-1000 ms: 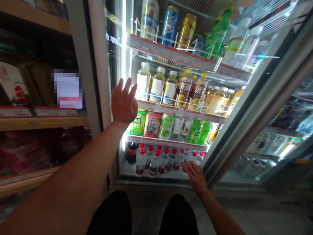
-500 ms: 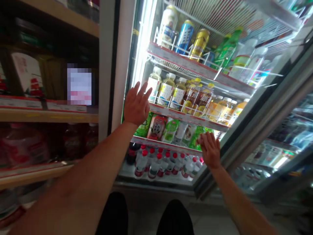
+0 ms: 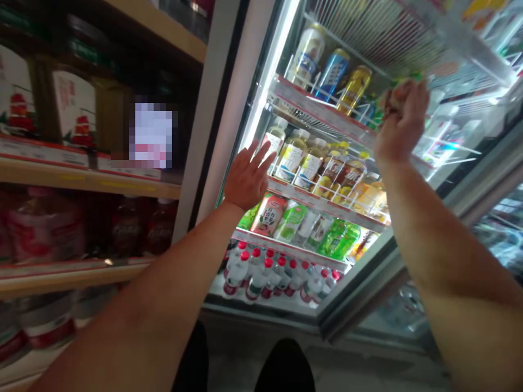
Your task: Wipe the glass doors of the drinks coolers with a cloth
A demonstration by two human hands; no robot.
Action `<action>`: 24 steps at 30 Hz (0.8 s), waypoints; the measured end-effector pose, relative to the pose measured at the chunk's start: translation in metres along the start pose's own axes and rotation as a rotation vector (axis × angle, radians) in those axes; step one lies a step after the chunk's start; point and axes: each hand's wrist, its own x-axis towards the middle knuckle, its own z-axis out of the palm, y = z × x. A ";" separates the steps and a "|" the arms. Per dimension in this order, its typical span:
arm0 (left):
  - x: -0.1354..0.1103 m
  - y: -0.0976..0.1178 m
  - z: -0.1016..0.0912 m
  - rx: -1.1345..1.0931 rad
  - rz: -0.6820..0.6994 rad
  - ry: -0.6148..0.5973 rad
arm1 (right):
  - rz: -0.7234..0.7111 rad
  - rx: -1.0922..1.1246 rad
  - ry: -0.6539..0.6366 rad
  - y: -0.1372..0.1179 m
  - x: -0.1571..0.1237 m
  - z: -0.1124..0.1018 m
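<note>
My left hand (image 3: pixel 247 177) is open with fingers spread, in front of the left end of the cooler's middle shelf. Just beyond its fingertips stands a white-capped bottle (image 3: pixel 275 136) with a pale label; whether they touch, I cannot tell. My right hand (image 3: pixel 402 120) is raised in front of the upper shelf, its fingers loosely curled and somewhat blurred. I see nothing clearly held in it. Green bottles behind it are mostly hidden by the hand. To its left, a gold can (image 3: pixel 354 90) and a blue can (image 3: pixel 332 74) stand behind the wire rail.
The cooler's metal-framed door (image 3: pixel 368 288) stands at the right. Lower down are green drink packs (image 3: pixel 339 239) and several red-capped bottles (image 3: pixel 267 275) on the cooler floor. Wooden shelves (image 3: pixel 90 177) with large oil bottles (image 3: pixel 75 109) are on the left.
My right hand has risen from beside the lower shelf to the upper shelf. My left hand keeps its spread pose near the middle shelf, while the view has shifted somewhat.
</note>
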 end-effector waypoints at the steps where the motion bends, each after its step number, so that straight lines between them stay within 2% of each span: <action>1: -0.001 0.000 0.001 0.006 0.005 0.011 | 0.079 -0.005 0.018 -0.017 0.008 0.003; 2: -0.001 -0.001 0.001 0.011 0.014 0.026 | 0.116 0.006 0.018 -0.038 0.012 0.006; 4: -0.002 -0.002 0.003 0.017 0.037 0.069 | 0.076 0.071 -0.005 -0.082 0.009 0.008; 8: -0.004 -0.006 0.006 0.005 0.096 0.155 | -0.060 0.190 -0.108 -0.164 -0.027 0.004; 12: -0.005 -0.011 0.009 -0.013 0.113 0.154 | -0.200 0.331 -0.236 -0.215 -0.069 0.004; 16: -0.006 -0.013 0.009 -0.078 0.148 0.129 | -0.214 0.564 -0.296 -0.233 -0.100 0.009; 19: -0.006 -0.011 0.006 -0.049 0.187 0.125 | -0.090 0.798 -0.302 -0.232 -0.114 -0.004; 21: -0.005 -0.008 0.003 0.003 0.188 0.119 | 0.037 0.951 -0.237 -0.229 -0.123 -0.031; 24: -0.005 -0.005 0.001 0.044 0.177 0.107 | 0.156 1.152 -0.114 -0.227 -0.141 -0.103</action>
